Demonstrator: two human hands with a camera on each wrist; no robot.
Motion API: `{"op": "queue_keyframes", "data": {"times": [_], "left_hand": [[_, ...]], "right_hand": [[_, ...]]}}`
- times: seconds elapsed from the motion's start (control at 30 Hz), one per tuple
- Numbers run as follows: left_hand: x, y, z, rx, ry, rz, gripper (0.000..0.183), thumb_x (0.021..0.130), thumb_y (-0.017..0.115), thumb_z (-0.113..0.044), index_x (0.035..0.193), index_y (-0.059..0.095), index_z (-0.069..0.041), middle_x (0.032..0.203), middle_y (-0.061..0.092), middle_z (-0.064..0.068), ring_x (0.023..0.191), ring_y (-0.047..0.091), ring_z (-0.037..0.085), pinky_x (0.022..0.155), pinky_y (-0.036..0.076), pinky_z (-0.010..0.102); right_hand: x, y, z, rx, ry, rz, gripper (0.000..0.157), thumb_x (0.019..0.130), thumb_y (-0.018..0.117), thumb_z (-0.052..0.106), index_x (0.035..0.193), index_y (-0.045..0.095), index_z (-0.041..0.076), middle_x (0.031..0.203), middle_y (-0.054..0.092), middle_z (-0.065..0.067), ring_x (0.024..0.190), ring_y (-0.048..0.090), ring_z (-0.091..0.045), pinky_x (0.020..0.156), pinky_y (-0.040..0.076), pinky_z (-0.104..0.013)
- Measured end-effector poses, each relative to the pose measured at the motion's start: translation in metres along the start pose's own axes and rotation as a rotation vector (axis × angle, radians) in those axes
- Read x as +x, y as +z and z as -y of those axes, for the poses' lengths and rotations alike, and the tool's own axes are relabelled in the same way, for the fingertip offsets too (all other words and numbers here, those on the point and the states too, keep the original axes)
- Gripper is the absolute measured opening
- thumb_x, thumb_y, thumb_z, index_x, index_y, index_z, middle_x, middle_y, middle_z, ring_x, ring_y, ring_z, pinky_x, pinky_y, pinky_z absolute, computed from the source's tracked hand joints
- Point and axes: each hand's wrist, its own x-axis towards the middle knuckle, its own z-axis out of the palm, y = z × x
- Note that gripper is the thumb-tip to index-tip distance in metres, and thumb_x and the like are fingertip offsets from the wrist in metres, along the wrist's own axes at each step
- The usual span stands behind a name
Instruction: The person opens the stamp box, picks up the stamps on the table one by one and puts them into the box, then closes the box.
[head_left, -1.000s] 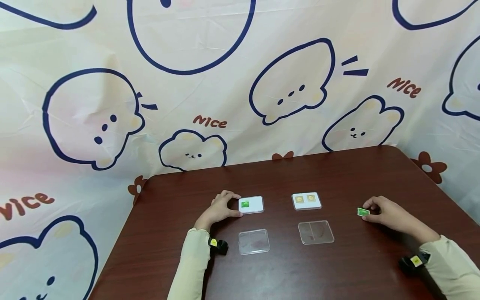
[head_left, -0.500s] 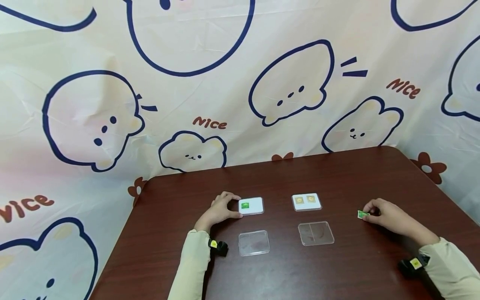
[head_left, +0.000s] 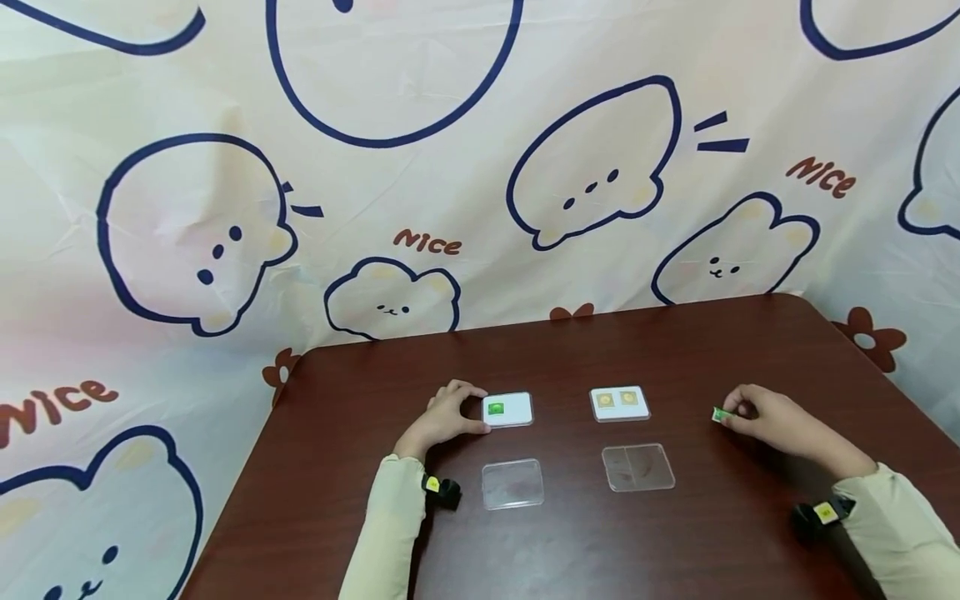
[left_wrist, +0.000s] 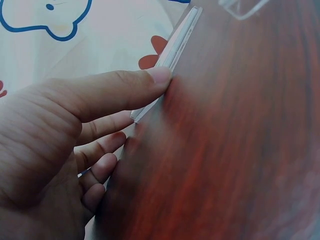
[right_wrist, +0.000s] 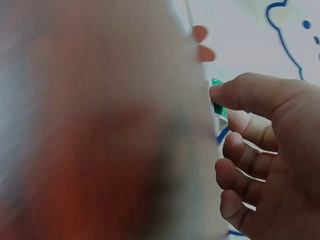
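My right hand pinches a small green stamp between thumb and fingers above the right part of the table. In the right wrist view the stamp shows a notched white edge, partly covered by the thumb. My left hand grips the left end of a flat white card case, thumb at the near edge and a finger at the far one. A green stamp lies on that case's left half. Edge-on in the left wrist view, the case sits against my thumb.
To the right lies another white case bearing two yellowish stamps. Nearer me are two clear plastic lids, one in front of each case. The dark brown table meets a printed cloth behind.
My right hand has lifted slightly, and the stamp in it has turned so that less of its face shows. The left hand keeps its grip on the case. The head view has shifted a little.
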Motion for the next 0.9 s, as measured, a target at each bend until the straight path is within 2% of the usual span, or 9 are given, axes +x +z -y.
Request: {"op": "queue_keyframes", "data": {"times": [0.2,0.37,0.73,0.9], "left_hand": [[0.001,0.001,0.000,-0.002,-0.001,0.009,0.057,0.077,0.081,-0.030,0.128,0.059,-0.019,0.139,0.043,0.008,0.127,0.036,0.031,0.103,0.031,0.053],[0.001,-0.002,-0.001,0.002,-0.004,0.010,0.058,0.077,0.081,-0.030,0.128,0.059,-0.018,0.139,0.043,0.009,0.126,0.036,0.032,0.103,0.031,0.053],[0.000,-0.004,0.001,0.012,-0.020,0.008,0.057,0.076,0.082,-0.031,0.127,0.060,-0.019,0.138,0.044,0.008,0.127,0.037,0.031,0.103,0.030,0.052],[0.002,-0.003,0.002,0.018,0.005,0.001,0.057,0.076,0.081,-0.032,0.126,0.060,-0.017,0.138,0.044,0.009,0.127,0.037,0.032,0.103,0.029,0.052]], "right_hand": [[0.023,-0.008,0.024,0.008,0.008,0.007,0.020,0.091,0.066,0.023,0.096,0.058,0.006,0.086,0.051,-0.003,0.077,0.045,-0.009,0.063,0.038,-0.024],[0.050,-0.002,0.056,0.035,-0.021,0.033,0.018,0.090,0.066,0.020,0.097,0.058,0.006,0.088,0.052,-0.004,0.083,0.047,-0.016,0.066,0.040,-0.026],[0.104,0.038,0.116,0.147,-0.186,0.109,0.013,0.092,0.063,0.016,0.099,0.058,0.006,0.089,0.053,-0.005,0.082,0.047,-0.017,0.067,0.041,-0.028],[0.122,0.058,0.134,0.180,-0.203,0.160,0.013,0.093,0.064,0.018,0.099,0.057,0.008,0.089,0.053,-0.004,0.078,0.047,-0.016,0.065,0.041,-0.028]]}}
